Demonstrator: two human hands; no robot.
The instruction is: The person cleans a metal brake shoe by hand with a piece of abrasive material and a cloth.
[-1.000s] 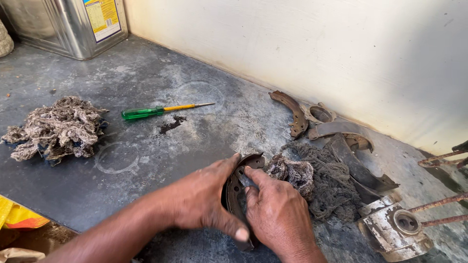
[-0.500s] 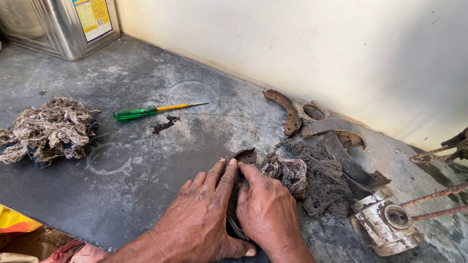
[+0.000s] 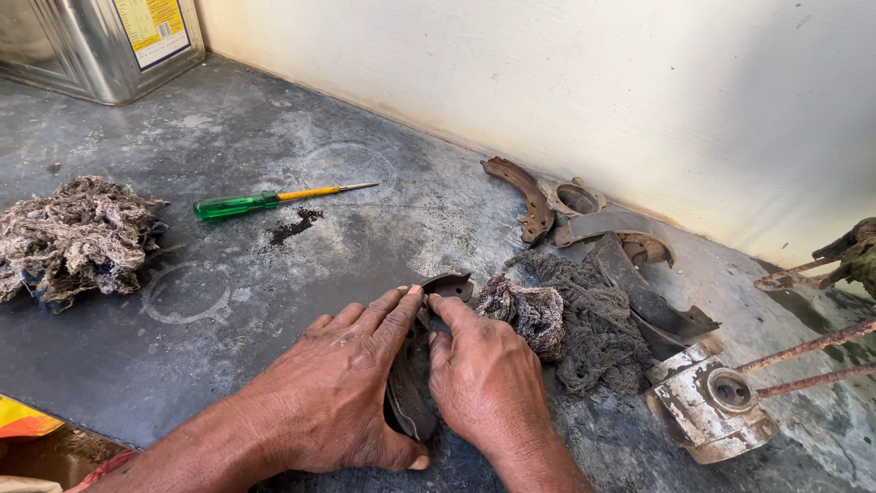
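Pressing down on a dark curved brake shoe flat on the grey counter, left hand and right hand side by side. Left grip pinching the shoe's edge between thumb and fingers; right grip laid on its other edge, fingertips meeting the left's near the shoe's top end. Just right of the hands, a grimy rag heap. Farther back, rusty brake shoes by the wall. Well apart to the left, a green-handled screwdriver and a wad of cotton waste.
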